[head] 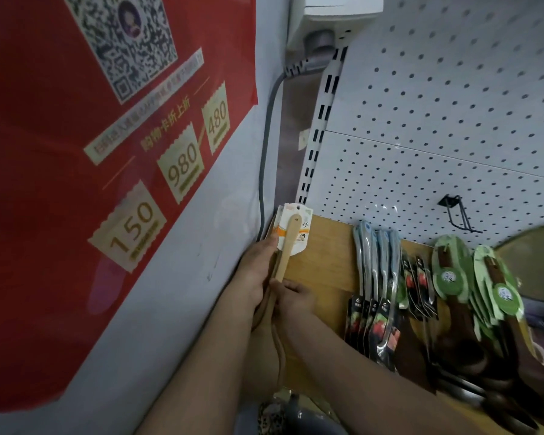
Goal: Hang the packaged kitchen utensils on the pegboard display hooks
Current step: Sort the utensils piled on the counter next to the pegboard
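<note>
Both hands grip a bundle of packaged wooden utensils held upright against the wall corner, at 9 o'clock from the hanging stock. The left hand wraps the handles, thumb on the white header card; the right hand pinches them lower. At 1 o'clock, an empty black hook juts from the white pegboard. Packaged peelers and green-carded utensils hang at 3 o'clock.

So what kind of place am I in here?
Most likely a shop aisle, at a housewares display. A white pegboard carries a hook, rows of packaged utensils hang below, and a red poster shows coupon-style amounts.
</note>
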Demonstrator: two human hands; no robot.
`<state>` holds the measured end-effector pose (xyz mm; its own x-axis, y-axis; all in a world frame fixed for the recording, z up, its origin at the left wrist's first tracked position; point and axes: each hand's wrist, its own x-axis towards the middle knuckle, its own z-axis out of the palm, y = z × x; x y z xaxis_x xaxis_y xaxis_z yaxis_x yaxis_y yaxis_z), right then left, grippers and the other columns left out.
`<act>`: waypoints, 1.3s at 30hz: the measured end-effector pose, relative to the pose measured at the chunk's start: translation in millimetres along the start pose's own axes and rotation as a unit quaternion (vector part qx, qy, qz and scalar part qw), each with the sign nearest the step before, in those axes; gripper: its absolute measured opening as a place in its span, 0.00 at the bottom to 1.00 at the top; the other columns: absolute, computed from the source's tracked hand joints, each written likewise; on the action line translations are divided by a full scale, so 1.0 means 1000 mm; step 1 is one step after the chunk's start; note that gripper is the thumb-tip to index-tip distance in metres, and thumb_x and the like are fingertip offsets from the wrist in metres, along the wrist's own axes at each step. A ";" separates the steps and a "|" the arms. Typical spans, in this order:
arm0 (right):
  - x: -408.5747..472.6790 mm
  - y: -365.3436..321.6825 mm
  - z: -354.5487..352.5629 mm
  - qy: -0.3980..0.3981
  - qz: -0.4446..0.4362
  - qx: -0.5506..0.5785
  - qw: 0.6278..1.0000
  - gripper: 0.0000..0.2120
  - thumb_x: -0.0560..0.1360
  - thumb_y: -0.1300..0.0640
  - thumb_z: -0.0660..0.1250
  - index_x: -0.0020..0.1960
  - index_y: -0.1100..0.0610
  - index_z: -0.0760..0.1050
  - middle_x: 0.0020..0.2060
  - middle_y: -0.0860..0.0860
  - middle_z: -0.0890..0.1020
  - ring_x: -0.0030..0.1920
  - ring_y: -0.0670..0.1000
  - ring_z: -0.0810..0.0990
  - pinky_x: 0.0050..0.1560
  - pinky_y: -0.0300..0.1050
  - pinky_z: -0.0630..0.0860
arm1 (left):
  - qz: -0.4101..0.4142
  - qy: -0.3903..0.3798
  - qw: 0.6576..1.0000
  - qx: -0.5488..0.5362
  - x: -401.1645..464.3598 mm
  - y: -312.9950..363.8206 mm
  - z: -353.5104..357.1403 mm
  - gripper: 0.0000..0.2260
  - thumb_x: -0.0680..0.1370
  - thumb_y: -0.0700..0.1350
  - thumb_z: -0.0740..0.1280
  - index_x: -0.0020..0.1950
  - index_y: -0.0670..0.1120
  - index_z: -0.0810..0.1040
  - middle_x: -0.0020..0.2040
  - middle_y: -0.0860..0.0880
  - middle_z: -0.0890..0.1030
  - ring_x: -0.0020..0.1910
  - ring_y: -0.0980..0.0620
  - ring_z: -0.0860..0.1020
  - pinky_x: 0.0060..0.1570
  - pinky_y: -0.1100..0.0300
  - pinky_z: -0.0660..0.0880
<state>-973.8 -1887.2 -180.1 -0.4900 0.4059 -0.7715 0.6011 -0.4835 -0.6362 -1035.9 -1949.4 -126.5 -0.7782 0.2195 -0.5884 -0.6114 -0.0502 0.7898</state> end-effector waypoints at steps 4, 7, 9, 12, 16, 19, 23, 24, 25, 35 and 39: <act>-0.012 -0.005 -0.013 -0.034 0.009 0.034 0.999 0.11 0.72 0.59 0.79 0.51 0.62 0.82 0.41 0.59 0.87 0.38 0.58 0.85 0.40 0.51 0.85 | 0.009 -0.014 1.000 -0.011 0.000 -0.001 0.001 0.12 0.83 0.55 0.62 0.54 0.51 0.83 0.52 0.53 0.86 0.47 0.59 0.84 0.43 0.61 0.75; -0.022 -0.009 -0.025 -0.066 0.008 0.048 0.997 0.10 0.75 0.61 0.76 0.53 0.64 0.81 0.40 0.59 0.85 0.31 0.53 0.81 0.28 0.40 0.77 | 0.023 -0.012 1.000 -0.012 0.002 -0.002 0.005 0.13 0.83 0.55 0.63 0.60 0.51 0.82 0.55 0.53 0.86 0.52 0.57 0.82 0.45 0.61 0.75; -0.028 -0.010 -0.033 -0.085 0.009 0.052 0.995 0.08 0.74 0.61 0.76 0.52 0.63 0.82 0.41 0.59 0.85 0.33 0.53 0.82 0.30 0.42 0.78 | 0.031 -0.005 0.999 -0.013 0.003 -0.003 0.009 0.11 0.83 0.54 0.64 0.60 0.52 0.81 0.56 0.53 0.85 0.54 0.56 0.81 0.48 0.59 0.75; -0.035 -0.013 -0.050 -0.121 0.009 0.045 0.992 0.05 0.75 0.61 0.75 0.49 0.59 0.82 0.40 0.56 0.85 0.35 0.51 0.80 0.30 0.41 0.77 | 0.038 0.002 0.999 -0.026 0.002 -0.006 0.019 0.10 0.82 0.53 0.66 0.58 0.51 0.82 0.52 0.50 0.86 0.50 0.52 0.82 0.50 0.54 0.77; -0.044 -0.016 -0.076 -0.168 -0.009 0.058 0.984 0.03 0.75 0.63 0.74 0.45 0.60 0.80 0.36 0.55 0.84 0.31 0.49 0.80 0.28 0.40 0.76 | 0.035 0.010 0.998 -0.051 -0.009 -0.010 0.041 0.09 0.80 0.52 0.69 0.56 0.49 0.83 0.49 0.49 0.87 0.50 0.48 0.84 0.53 0.50 0.80; -0.052 -0.017 -0.097 -0.179 -0.024 0.072 0.981 0.03 0.75 0.66 0.73 0.45 0.62 0.80 0.35 0.56 0.84 0.30 0.49 0.82 0.29 0.40 0.78 | 0.042 0.018 0.997 -0.060 -0.023 -0.011 0.063 0.08 0.80 0.50 0.70 0.55 0.48 0.83 0.49 0.48 0.86 0.46 0.49 0.84 0.42 0.57 0.80; -0.063 -0.015 -0.148 -0.187 -0.056 0.077 0.978 0.05 0.73 0.63 0.76 0.45 0.59 0.81 0.40 0.56 0.85 0.37 0.52 0.83 0.40 0.47 0.80 | 0.079 0.000 0.995 -0.060 -0.051 -0.020 0.108 0.11 0.79 0.49 0.71 0.59 0.45 0.82 0.48 0.46 0.86 0.47 0.47 0.84 0.49 0.51 0.82; -0.066 -0.014 -0.164 -0.190 -0.063 0.074 0.977 0.05 0.73 0.62 0.77 0.45 0.58 0.81 0.39 0.55 0.85 0.36 0.51 0.82 0.39 0.45 0.79 | 0.082 -0.004 0.995 -0.059 -0.060 -0.024 0.121 0.11 0.79 0.49 0.71 0.59 0.45 0.81 0.47 0.46 0.86 0.47 0.46 0.83 0.53 0.49 0.81; -0.071 -0.013 -0.182 -0.194 -0.065 0.075 0.976 0.05 0.73 0.62 0.76 0.46 0.58 0.81 0.38 0.54 0.85 0.35 0.50 0.82 0.36 0.44 0.78 | 0.081 -0.008 0.995 -0.060 -0.070 -0.028 0.134 0.11 0.79 0.49 0.72 0.57 0.45 0.81 0.45 0.46 0.85 0.46 0.45 0.82 0.54 0.46 0.80; -0.121 0.026 -0.404 -0.167 -0.143 0.112 0.969 0.11 0.61 0.50 0.83 0.40 0.52 0.86 0.41 0.54 0.80 0.39 0.51 0.76 0.42 0.49 0.70 | 0.124 -0.091 0.987 -0.049 -0.206 -0.116 0.309 0.06 0.79 0.43 0.71 0.54 0.43 0.80 0.43 0.45 0.82 0.41 0.46 0.79 0.46 0.51 0.78; -0.149 0.046 -0.507 -0.118 -0.172 0.160 0.965 0.04 0.72 0.58 0.78 0.41 0.53 0.83 0.38 0.54 0.80 0.36 0.51 0.76 0.39 0.46 0.70 | 0.120 -0.149 0.982 -0.014 -0.261 -0.159 0.393 0.03 0.79 0.42 0.71 0.51 0.44 0.80 0.42 0.46 0.82 0.39 0.47 0.79 0.38 0.56 0.79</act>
<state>-553.0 -1577.3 -90.7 -0.7780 0.4156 -0.4711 0.1705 -0.5821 -0.7951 -679.1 -1616.2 -31.0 -0.8262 0.4725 -0.3068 -0.4233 -0.1613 0.8915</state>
